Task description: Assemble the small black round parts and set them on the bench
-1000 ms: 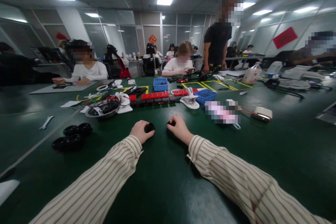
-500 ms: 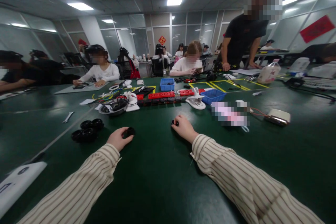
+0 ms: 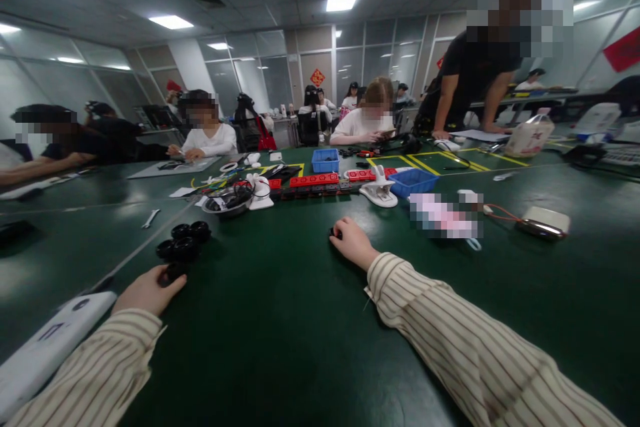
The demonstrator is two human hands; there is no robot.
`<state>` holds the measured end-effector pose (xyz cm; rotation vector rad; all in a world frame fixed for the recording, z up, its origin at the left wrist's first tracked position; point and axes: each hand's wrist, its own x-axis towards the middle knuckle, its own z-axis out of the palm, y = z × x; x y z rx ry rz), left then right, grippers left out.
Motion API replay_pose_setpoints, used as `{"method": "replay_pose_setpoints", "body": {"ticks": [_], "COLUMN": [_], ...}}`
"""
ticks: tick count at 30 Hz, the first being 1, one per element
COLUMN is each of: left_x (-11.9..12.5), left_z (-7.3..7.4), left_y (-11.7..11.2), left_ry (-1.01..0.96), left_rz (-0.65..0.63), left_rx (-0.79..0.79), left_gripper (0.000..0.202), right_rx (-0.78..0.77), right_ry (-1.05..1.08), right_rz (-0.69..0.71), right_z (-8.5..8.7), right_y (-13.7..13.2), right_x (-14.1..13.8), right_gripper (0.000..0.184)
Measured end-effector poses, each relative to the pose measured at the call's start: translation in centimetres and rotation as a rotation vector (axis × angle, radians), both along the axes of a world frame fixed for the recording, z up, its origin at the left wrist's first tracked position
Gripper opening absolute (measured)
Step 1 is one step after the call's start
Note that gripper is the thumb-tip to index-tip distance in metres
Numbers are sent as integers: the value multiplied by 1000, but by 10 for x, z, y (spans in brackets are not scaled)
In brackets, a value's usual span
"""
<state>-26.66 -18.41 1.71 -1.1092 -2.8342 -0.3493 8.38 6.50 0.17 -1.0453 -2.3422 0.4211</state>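
Note:
My left hand (image 3: 149, 288) is closed around a black round part (image 3: 173, 273), low over the left side of the table. Just beyond it sits a cluster of several similar black round parts (image 3: 184, 240), shiny and cup-like or wheel-like; their exact kind cannot be made out. Farther right, my right hand (image 3: 354, 243) rests on the table, fingers curled over a small black piece (image 3: 334, 232). Most of that piece is hidden by the fingers.
Across the middle run red and black power strips (image 3: 314, 180), between white clips (image 3: 380, 188). A bowl of cables (image 3: 227, 201), blue bins (image 3: 413, 181), a wrench (image 3: 151, 218), a white device (image 3: 55, 353) and a power bank (image 3: 544, 221) lie around. Several people sit or stand beyond.
My left hand has moved left and toward me with the black round part, to beside the cluster. The right hand stays nearly where it was. The view has shifted slightly left.

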Motion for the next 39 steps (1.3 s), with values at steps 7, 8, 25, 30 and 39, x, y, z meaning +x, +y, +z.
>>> {"method": "replay_pose_setpoints", "body": {"ticks": [7, 8, 25, 30, 39], "left_x": [6, 11, 231, 247, 238], "left_z": [5, 4, -15, -15, -17], "left_y": [0, 0, 173, 218, 240], "left_ry": [40, 144, 32, 10, -69], "left_rz": [61, 77, -821, -847, -1020], "left_rx": [-20, 71, 518, 374, 116], "left_gripper": [61, 66, 59, 57, 27], "right_rx": [18, 21, 70, 54, -19], "right_ry": [0, 4, 244, 321, 415], "right_rz": [0, -1, -129, -166, -240], "right_z": [-1, -1, -4, -7, -18], "right_y": [-1, -1, 3, 16, 38], "right_x": [-1, -1, 1, 3, 3], "right_gripper": [11, 11, 14, 16, 21]}}
